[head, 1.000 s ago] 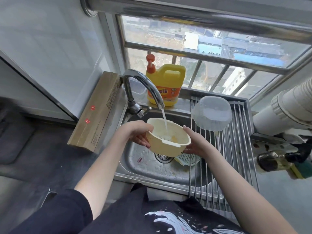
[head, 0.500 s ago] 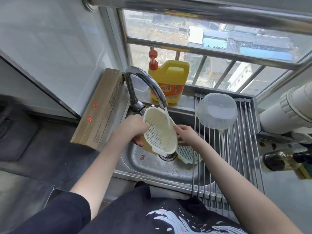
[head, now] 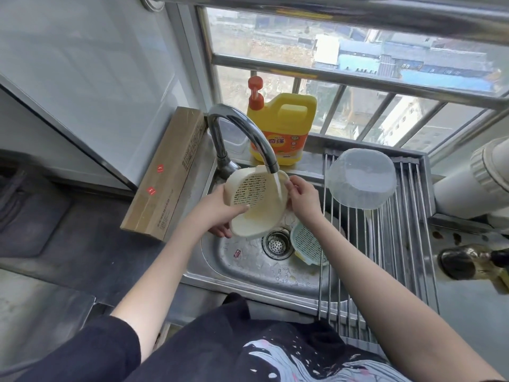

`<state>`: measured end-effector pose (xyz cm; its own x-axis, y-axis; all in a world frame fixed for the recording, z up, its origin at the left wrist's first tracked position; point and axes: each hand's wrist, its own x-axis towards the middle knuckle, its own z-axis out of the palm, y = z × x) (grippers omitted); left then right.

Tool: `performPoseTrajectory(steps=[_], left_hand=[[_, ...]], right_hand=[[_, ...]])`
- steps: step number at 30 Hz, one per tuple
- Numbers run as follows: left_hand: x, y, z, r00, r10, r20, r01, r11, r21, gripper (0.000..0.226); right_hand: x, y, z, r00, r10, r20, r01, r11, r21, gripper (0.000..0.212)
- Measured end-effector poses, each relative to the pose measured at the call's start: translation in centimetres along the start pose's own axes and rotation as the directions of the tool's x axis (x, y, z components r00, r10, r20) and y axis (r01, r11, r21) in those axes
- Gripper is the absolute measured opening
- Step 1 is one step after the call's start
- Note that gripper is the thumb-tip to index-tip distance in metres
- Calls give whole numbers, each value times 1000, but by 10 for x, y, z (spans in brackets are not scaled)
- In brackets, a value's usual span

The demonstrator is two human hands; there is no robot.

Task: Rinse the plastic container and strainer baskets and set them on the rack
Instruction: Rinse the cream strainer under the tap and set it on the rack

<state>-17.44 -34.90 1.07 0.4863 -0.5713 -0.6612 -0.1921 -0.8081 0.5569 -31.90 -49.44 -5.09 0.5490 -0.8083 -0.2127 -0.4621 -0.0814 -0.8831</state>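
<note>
A person stands at a steel sink (head: 248,274), seen from above. Both hands hold a cream strainer basket (head: 254,202), tilted on its side under the running tap (head: 242,133). The left hand (head: 217,213) grips its lower left rim; the right hand (head: 303,198) grips the right edge. A pale green strainer basket (head: 307,242) lies in the sink beside the drain (head: 276,244). A clear plastic container (head: 362,179) sits upside down on the metal rack (head: 405,244) to the right. A yellow soap bottle (head: 283,128) stands behind the tap.
</note>
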Motion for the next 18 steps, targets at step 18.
performPoseTrajectory(steps=[18], left_hand=[[60,-29,44,926,-5,376,232,796,-560,18]], right_hand=[[2,-45,-24,903,-413,-119,345,861,-375,26]])
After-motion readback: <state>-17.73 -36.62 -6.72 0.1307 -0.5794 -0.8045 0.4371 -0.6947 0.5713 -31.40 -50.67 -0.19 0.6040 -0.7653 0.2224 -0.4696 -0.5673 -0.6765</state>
